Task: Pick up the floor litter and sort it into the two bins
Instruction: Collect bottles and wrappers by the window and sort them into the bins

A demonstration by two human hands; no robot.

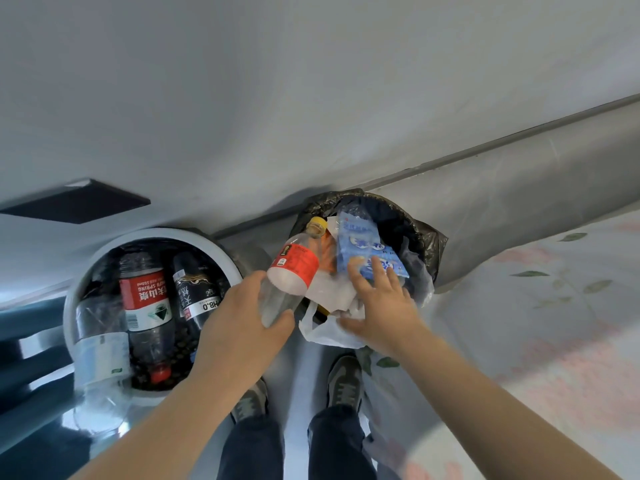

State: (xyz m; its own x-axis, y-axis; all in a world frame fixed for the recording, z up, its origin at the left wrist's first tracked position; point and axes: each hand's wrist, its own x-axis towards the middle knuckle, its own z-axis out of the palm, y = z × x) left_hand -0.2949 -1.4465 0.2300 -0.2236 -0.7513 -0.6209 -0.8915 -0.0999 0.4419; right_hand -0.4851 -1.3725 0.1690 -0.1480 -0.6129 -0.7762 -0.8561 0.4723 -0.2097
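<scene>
**Grip firm, sorting well under way**

My left hand (242, 317) clenches a clear plastic bottle with red label and yellow cap (294, 268). Its neck points to the black-bagged bin (426, 244) at 1 o'clock. My right hand (384, 306) spreads on a blue printed plastic packet (363, 244), thumb against a white plastic bag (322, 332); gripping or pressing, I cannot tell. Bottles already fill the round white bin (156, 233) at 9 o'clock, so mine probably goes there.

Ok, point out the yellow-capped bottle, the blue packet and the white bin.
yellow-capped bottle (294, 268): head view, on its red label.
blue packet (360, 237): head view, middle of its printed face.
white bin (149, 234): head view, on its far rim.
</scene>
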